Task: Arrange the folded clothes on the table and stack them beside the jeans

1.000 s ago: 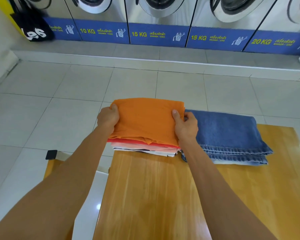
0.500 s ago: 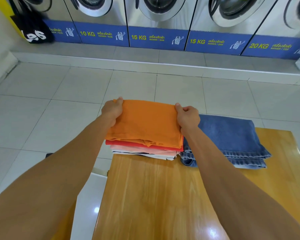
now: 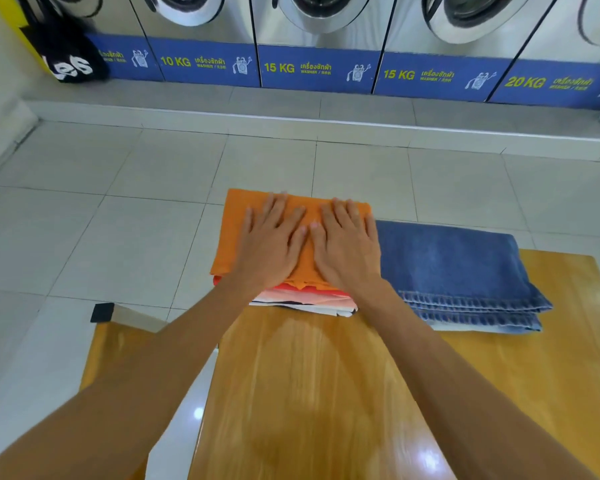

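A stack of folded clothes (image 3: 312, 301) lies at the far left corner of the wooden table (image 3: 326, 393), with an orange garment (image 3: 231, 237) on top and red, pink and white layers showing below. Folded blue jeans (image 3: 454, 268) lie right beside the stack, touching its right side. My left hand (image 3: 269, 242) and my right hand (image 3: 347, 244) rest flat, fingers spread, side by side on the orange garment, pressing it down. Neither hand grips anything.
A wooden bench or stool (image 3: 118, 341) with a black-capped leg (image 3: 102, 312) stands left of the table. Beyond the table is tiled floor (image 3: 153, 188), then a raised step with a row of washing machines (image 3: 319, 36). A black bag (image 3: 66, 53) hangs at the far left.
Both hands let go of the orange garment's side edges and moved inward onto its top, now lying flat with fingers spread. The stack sits lower and flatter.
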